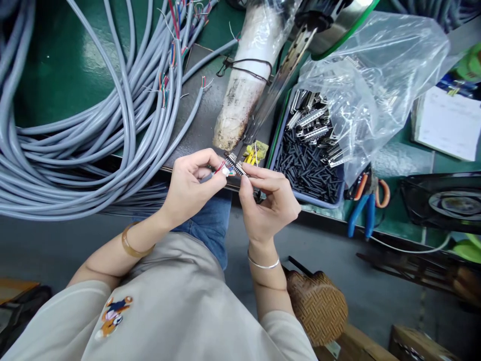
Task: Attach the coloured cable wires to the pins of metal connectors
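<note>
My left hand is closed on the end of a grey cable, where small coloured wires fan out between thumb and forefinger. Opposite it, my right hand pinches a small metal connector, which meets the wires. Just above the hands is the tip of a soldering iron, near the connector. A yellow piece lies right behind my right fingers. The exact contact between wires and connector pins is too small to tell.
Grey cables cover the left. A wrapped white roll stands behind the hands. To the right are a blue bin of black tubes and connectors, a plastic bag, pliers and papers. A woven stool stands below.
</note>
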### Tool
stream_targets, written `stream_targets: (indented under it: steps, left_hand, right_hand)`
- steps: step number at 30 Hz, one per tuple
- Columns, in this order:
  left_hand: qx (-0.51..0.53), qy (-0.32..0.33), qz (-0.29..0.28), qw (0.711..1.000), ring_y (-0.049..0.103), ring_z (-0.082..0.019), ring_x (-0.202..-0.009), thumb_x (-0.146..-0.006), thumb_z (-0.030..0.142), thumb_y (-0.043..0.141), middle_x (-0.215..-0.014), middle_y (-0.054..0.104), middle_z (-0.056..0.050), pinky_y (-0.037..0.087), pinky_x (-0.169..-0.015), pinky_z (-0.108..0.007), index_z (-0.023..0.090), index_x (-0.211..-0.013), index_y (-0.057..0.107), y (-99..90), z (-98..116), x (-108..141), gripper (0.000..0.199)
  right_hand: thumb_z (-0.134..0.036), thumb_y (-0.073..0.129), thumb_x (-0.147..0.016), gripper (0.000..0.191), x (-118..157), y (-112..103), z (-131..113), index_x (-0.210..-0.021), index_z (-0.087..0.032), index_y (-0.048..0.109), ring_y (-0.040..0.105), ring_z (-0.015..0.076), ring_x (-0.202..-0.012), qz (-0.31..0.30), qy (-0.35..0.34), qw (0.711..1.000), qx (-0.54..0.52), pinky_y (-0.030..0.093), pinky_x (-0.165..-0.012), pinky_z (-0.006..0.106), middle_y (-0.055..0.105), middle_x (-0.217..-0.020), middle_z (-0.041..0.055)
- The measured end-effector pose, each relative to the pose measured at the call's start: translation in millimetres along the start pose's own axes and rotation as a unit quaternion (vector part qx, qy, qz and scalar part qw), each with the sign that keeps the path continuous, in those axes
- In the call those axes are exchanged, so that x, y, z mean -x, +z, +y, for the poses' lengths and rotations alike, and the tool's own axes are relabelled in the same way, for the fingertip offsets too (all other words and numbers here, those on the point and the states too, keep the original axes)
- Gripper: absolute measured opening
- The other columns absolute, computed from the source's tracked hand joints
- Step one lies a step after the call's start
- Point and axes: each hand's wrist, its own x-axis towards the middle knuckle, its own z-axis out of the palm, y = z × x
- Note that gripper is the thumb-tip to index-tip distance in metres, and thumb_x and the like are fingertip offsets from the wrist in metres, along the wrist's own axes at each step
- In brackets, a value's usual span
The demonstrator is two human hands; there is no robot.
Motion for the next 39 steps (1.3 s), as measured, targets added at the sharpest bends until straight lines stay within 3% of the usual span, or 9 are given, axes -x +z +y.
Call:
stream_targets:
  steps: [8,16,23,28,30,35,39]
  left_hand:
    - [-0.009,0.003,-0.01,1.0,0.05,-0.006,-0.058,-0.073,0.016,0.068,-0.069,0.061,0.0,0.041,-0.053,-0.017,0.016,-0.066,0.059,-0.9,0.2,-0.8,0.01]
    - [-0.029,0.014,0.0,0.999,0.051,-0.007,-0.058,-0.073,0.017,0.07,-0.071,0.064,-0.001,0.037,-0.049,-0.017,0.016,-0.067,0.062,-1.0,6.6,-2.8,0.011]
    - [0.009,-0.038,-0.019,0.999,0.042,-0.004,-0.051,-0.071,0.014,0.071,-0.064,0.056,0.002,0.028,-0.044,-0.016,0.016,-0.065,0.059,-5.5,1.7,-4.1,0.013]
    - [0.049,-0.068,-0.047,0.995,0.031,-0.001,-0.041,-0.073,0.017,0.072,-0.06,0.054,0.004,0.021,-0.039,-0.017,0.016,-0.068,0.059,-5.4,4.1,-1.1,0.014]
    - [0.046,-0.056,-0.039,0.997,0.033,-0.001,-0.044,-0.073,0.017,0.072,-0.061,0.053,0.004,0.023,-0.04,-0.016,0.016,-0.068,0.059,-4.8,5.3,0.0,0.014]
    - [0.006,-0.014,-0.007,1.0,0.047,-0.006,-0.057,-0.071,0.014,0.07,-0.066,0.055,0.002,0.033,-0.047,-0.016,0.016,-0.066,0.058,-3.2,4.0,0.5,0.013]
    - [-0.012,-0.007,-0.006,1.0,0.05,-0.007,-0.059,-0.072,0.016,0.07,-0.065,0.055,0.001,0.037,-0.051,-0.016,0.017,-0.066,0.058,-2.5,2.2,-1.0,0.013]
  right_hand:
    - [-0.006,0.072,-0.086,0.018,-1.3,2.7,3.2,-0.09,-0.022,0.066,0.076,0.015,-0.092,0.007,0.022,0.999,-0.032,0.064,-0.083,0.032,0.08,-0.099,0.0007]
    - [-0.009,0.075,-0.085,0.017,-9.7,-0.1,-1.8,-0.088,-0.023,0.067,0.077,0.0171,-0.091,0.004,-0.006,1.0,0.021,0.063,-0.081,0.035,0.08,-0.098,-0.0001]
    - [-0.007,0.074,-0.084,0.019,-0.3,0.2,-0.4,-0.09,-0.022,0.065,0.078,0.0149,-0.088,-0.005,-0.055,0.996,0.074,0.063,-0.078,0.028,0.081,-0.102,0.0023]
    - [-0.01,0.073,-0.087,0.015,0.2,0.4,-0.6,-0.088,-0.023,0.065,0.077,0.016,-0.091,-0.014,0.048,0.998,-0.022,0.065,-0.078,0.031,0.08,-0.099,0.0004]
    - [-0.01,0.072,-0.087,0.014,-0.9,0.2,-1.5,-0.089,-0.023,0.065,0.077,0.0161,-0.091,-0.019,0.062,0.997,-0.037,0.065,-0.079,0.032,0.079,-0.098,0.0001]
    - [-0.007,0.073,-0.085,0.018,-1.9,0.5,-1.6,-0.092,-0.023,0.067,0.077,0.0158,-0.09,-0.008,-0.016,1.0,0.017,0.063,-0.081,0.032,0.08,-0.1,0.0007]
    - [-0.007,0.074,-0.085,0.018,-4.2,1.3,0.7,-0.091,-0.022,0.067,0.077,0.0153,-0.091,-0.01,-0.008,1.0,0.011,0.063,-0.082,0.032,0.08,-0.098,-0.0003]
